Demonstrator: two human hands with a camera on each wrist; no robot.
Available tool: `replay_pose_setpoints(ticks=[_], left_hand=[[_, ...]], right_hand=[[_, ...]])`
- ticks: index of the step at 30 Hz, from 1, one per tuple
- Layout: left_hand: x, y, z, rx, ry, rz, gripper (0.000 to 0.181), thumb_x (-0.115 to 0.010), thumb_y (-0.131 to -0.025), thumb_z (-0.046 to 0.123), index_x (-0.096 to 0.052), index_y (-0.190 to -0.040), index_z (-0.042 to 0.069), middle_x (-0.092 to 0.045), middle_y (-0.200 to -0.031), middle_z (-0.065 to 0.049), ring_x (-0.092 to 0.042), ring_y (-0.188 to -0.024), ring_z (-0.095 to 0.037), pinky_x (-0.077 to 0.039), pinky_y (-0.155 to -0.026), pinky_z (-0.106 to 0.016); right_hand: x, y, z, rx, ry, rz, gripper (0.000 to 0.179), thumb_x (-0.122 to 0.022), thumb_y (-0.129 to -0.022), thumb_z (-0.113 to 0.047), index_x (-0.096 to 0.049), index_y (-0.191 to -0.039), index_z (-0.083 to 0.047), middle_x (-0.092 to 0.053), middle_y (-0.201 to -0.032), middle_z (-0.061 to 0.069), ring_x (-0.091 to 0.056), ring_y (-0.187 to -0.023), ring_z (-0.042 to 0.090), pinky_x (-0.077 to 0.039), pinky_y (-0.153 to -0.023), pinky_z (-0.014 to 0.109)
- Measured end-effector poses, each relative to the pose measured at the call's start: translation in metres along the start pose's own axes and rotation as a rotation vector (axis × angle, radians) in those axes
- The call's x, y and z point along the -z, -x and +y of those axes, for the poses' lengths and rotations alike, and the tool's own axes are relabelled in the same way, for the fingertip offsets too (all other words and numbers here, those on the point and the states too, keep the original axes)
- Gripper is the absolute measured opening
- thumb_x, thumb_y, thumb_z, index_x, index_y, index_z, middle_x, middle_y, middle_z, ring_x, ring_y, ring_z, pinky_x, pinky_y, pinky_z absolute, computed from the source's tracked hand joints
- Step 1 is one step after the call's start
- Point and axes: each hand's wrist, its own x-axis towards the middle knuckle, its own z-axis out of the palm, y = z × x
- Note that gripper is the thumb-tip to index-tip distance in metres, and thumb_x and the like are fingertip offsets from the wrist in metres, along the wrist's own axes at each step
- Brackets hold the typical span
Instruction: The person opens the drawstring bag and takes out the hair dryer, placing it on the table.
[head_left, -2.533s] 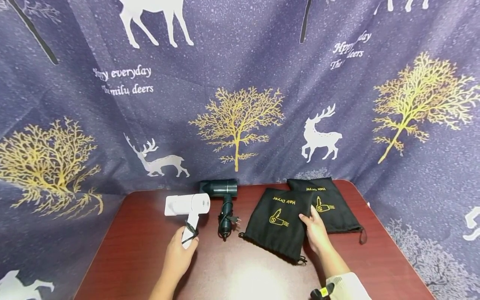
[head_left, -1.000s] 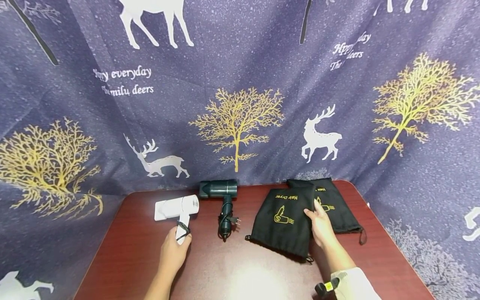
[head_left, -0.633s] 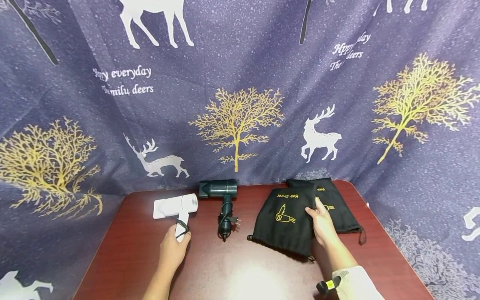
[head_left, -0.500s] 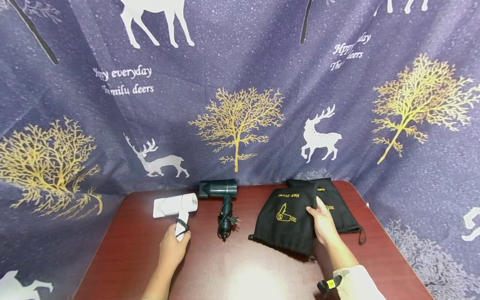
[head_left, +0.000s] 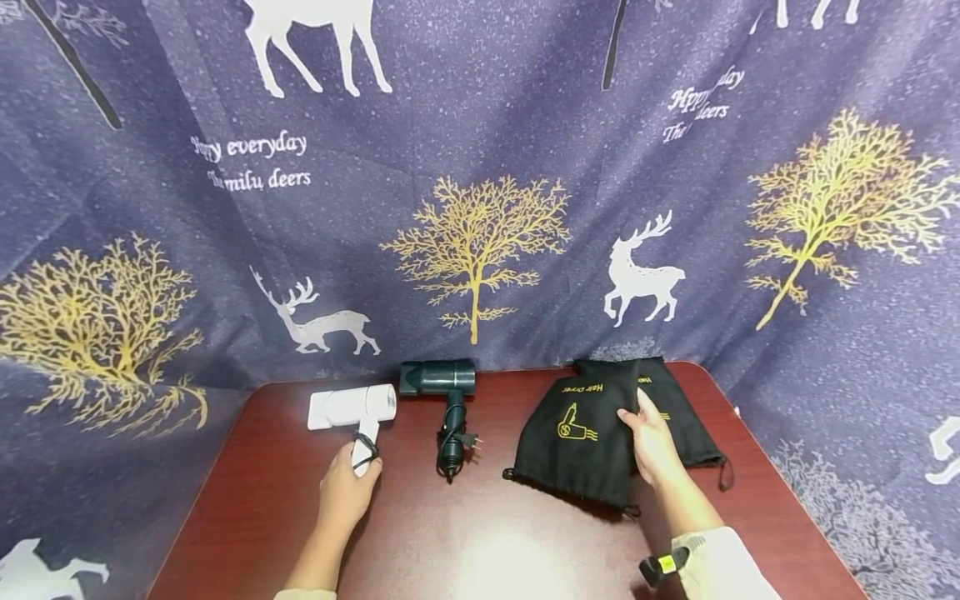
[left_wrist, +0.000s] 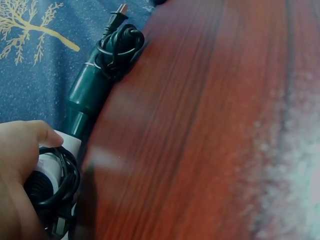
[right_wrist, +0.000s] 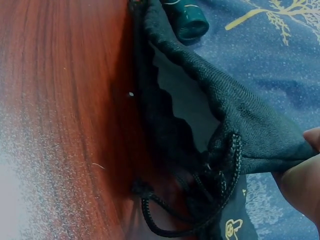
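My left hand (head_left: pixel 347 492) grips the handle of a white hair dryer (head_left: pixel 341 408), its nozzle facing left. A black cord (left_wrist: pixel 70 192) is wound round that handle, beside my thumb in the left wrist view. On the right, my right hand (head_left: pixel 654 442) pinches the side edge of a black drawstring bag (head_left: pixel 577 467) printed "Hair Dryer" in yellow. Its mouth faces the near side and gapes in the right wrist view, where a cord loop (right_wrist: pixel 167 232) hangs from the corner. This bag partly covers a second black bag (head_left: pixel 688 437).
A dark green hair dryer (head_left: pixel 442 379) lies at the table's back edge, between the white dryer and the bags, its cord wrapped round the handle. The red-brown wooden table (head_left: pixel 420 542) meets a blue curtain (head_left: pixel 420 125) printed with deer and trees.
Over these frames my left hand has shifted left with the white hair dryer. My right hand has drawn the front bag rightward, so it covers more of the second bag.
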Motion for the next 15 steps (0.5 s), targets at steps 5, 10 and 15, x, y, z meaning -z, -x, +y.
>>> replay_pose_setpoints(ticks=[5, 10, 15], left_hand=[[-0.001, -0.004, -0.002, -0.004, -0.008, -0.003, 0.058, -0.064, -0.094, 0.026, -0.047, -0.139, -0.007, -0.060, -0.131, -0.031, -0.058, -0.120, -0.047, -0.037, -0.098, -0.066], [-0.001, -0.008, -0.002, -0.011, -0.007, 0.000, 0.058, -0.064, -0.094, 0.026, -0.048, -0.139, -0.006, -0.060, -0.131, -0.031, -0.058, -0.120, -0.046, -0.038, -0.097, -0.066], [-0.001, -0.010, -0.002, -0.021, -0.010, 0.013, 0.057, -0.066, -0.092, 0.025, -0.050, -0.138, -0.005, -0.061, -0.128, -0.031, -0.059, -0.119, -0.046, -0.038, -0.096, -0.066]], right_hand=[[0.001, 0.000, -0.003, -0.011, -0.014, 0.014, 0.061, -0.045, -0.106, -0.009, -0.022, -0.161, -0.015, -0.042, -0.153, 0.007, -0.059, -0.115, -0.004, -0.050, -0.095, 0.017], [0.002, 0.002, -0.008, 0.007, -0.029, -0.002, 0.059, -0.046, -0.106, -0.009, -0.024, -0.161, -0.016, -0.062, -0.127, -0.012, -0.067, -0.107, 0.002, -0.056, -0.089, 0.024], [0.002, 0.002, -0.011, -0.005, -0.015, -0.003, 0.060, -0.047, -0.106, -0.010, -0.024, -0.161, -0.018, -0.062, -0.125, -0.015, -0.066, -0.108, 0.001, -0.055, -0.090, 0.023]])
